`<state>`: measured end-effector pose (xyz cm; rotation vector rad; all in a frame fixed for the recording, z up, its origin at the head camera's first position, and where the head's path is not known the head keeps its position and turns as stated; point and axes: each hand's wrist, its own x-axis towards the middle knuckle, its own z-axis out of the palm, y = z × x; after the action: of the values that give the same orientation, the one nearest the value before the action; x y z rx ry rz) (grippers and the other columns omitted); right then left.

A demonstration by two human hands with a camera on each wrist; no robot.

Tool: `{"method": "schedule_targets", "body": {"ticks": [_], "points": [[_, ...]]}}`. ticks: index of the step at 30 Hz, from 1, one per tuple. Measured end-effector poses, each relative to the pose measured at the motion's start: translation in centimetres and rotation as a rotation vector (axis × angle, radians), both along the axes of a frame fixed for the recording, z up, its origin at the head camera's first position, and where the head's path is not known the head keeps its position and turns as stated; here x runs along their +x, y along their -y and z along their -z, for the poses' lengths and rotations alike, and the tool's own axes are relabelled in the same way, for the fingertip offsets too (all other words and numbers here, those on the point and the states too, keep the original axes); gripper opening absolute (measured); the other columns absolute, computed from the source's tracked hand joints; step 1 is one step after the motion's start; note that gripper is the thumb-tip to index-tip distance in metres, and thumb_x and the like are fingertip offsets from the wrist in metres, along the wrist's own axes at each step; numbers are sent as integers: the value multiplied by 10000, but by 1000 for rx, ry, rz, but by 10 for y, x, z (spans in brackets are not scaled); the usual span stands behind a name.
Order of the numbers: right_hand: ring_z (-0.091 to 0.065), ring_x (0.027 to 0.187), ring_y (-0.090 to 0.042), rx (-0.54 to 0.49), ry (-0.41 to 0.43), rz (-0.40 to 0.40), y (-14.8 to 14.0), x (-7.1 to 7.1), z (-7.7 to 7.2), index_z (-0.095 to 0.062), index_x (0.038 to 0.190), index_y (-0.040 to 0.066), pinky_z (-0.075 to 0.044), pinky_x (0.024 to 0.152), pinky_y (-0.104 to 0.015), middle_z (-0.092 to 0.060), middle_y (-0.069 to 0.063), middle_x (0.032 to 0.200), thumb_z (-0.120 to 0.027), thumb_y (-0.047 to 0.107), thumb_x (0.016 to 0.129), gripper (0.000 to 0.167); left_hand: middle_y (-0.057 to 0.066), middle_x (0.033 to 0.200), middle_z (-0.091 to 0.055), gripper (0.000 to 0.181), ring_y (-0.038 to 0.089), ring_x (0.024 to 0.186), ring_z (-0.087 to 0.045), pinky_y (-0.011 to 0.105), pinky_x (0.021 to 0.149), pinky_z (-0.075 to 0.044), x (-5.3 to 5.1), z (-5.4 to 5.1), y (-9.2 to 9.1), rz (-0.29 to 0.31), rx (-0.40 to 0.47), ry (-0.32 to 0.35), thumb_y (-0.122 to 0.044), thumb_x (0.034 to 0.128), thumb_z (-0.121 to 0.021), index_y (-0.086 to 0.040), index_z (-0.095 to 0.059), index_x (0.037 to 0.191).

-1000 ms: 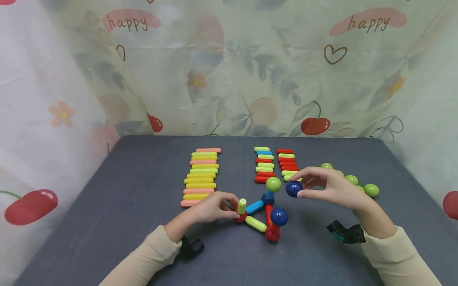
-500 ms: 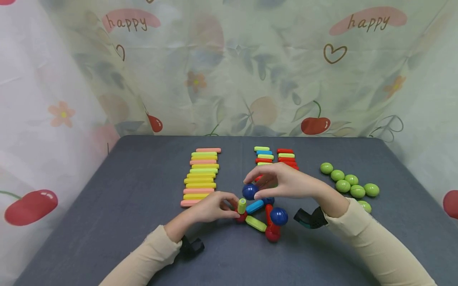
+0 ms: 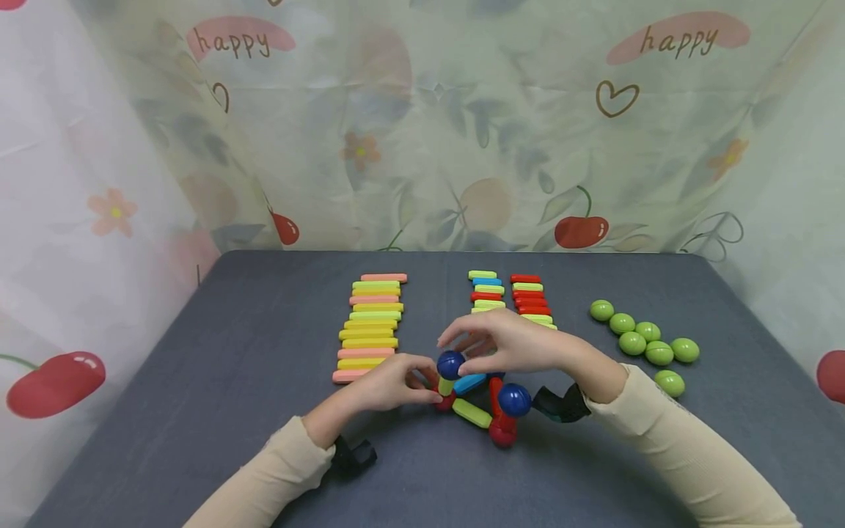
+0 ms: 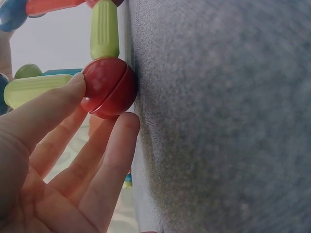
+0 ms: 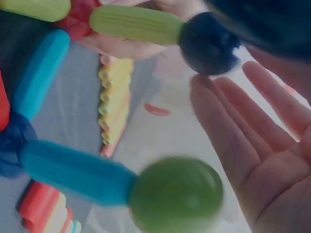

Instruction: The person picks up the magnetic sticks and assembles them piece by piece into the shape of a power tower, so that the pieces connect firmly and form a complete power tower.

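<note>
My left hand (image 3: 389,383) pinches a red ball (image 4: 109,87) at one corner of a triangular frame of rods and balls. A light green rod (image 5: 138,24) stands upright from that ball. On the rod's top end sits a dark blue ball (image 3: 451,365), held between the thumb and fingers of my right hand (image 3: 511,341). From the red ball, a blue rod (image 3: 470,383) and another green rod (image 3: 472,413) run to the other corners. A second blue ball (image 3: 515,400) tops the near red corner. The upright with the green ball (image 5: 177,194) is hidden behind my right hand in the head view.
Pink, yellow and green rods (image 3: 370,325) lie in a column at the left back. Two shorter columns of red, green and blue rods (image 3: 528,295) lie behind my right hand. Several green balls (image 3: 632,343) rest on the right of the dark table (image 3: 264,323).
My right hand has carried the blue ball leftward and down onto the upright green rod. My left hand has stayed on the red ball.
</note>
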<state>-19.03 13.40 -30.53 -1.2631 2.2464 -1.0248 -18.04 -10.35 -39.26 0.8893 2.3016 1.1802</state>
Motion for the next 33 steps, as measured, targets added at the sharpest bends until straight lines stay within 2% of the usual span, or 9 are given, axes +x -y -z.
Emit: {"method": "schedule_targets", "body": {"ticks": [4,6,9,15,19,23,29,33], "points": [[-647,1050,-201,-27,-114,115,-16,-1,-4,-630,1200,65,-550,889,-329,-658,-77,1167,-719,139,875,345,98,1012,-682,201,137,841,-666,221,789,-548,0,0,0,-13,-25,13,-164,891,-705,-47,-677,1052],[-637,999,-163,-15,-192,190,-27,-2,-4,-652,1176,90,-550,851,-310,-673,-29,1130,-733,164,866,329,84,1018,-679,192,140,848,-664,236,794,-551,0,-1,-1,-24,-38,19,-167,890,-707,-62,-678,1047],[-612,941,-166,16,-254,259,-41,-4,1,-662,1152,100,-539,804,-302,-671,-8,1093,-758,168,842,332,65,1023,-679,181,143,854,-669,250,791,-557,2,-1,-1,-39,-52,19,-161,887,-710,-76,-679,1044],[-652,933,-191,32,-211,257,-57,-4,17,-632,1172,52,-573,823,-386,-648,-92,1132,-767,144,828,380,55,1040,-682,214,158,880,-676,260,793,-559,4,-2,0,-45,-62,14,-175,884,-715,-93,-678,1078],[-671,911,-177,15,-194,267,-59,-4,24,-618,1188,44,-580,789,-314,-653,-102,1145,-751,140,843,382,53,1039,-688,216,171,909,-675,259,805,-556,5,-4,0,-38,-63,7,-194,892,-706,-99,-677,1083],[-670,917,-175,10,-198,299,-57,-5,28,-619,1194,48,-575,790,-292,-662,-85,1133,-740,132,854,371,41,1028,-694,195,164,912,-670,243,796,-549,6,-3,-2,-36,-73,7,-200,901,-696,-106,-677,1071],[-668,918,-170,5,-199,325,-55,-6,29,-626,1190,58,-575,792,-301,-662,-74,1130,-742,133,853,364,40,1043,-686,215,133,884,-660,220,787,-540,9,-4,-4,-12,-73,45,-210,900,-698,-114,-671,1091],[-665,920,-168,1,-194,323,-56,-6,29,-622,1193,56,-569,795,-284,-659,-75,1131,-738,144,857,366,72,1064,-681,289,135,892,-662,230,812,-542,3,-10,8,-30,-68,5,-208,875,-728,-74,-663,1123]]}}
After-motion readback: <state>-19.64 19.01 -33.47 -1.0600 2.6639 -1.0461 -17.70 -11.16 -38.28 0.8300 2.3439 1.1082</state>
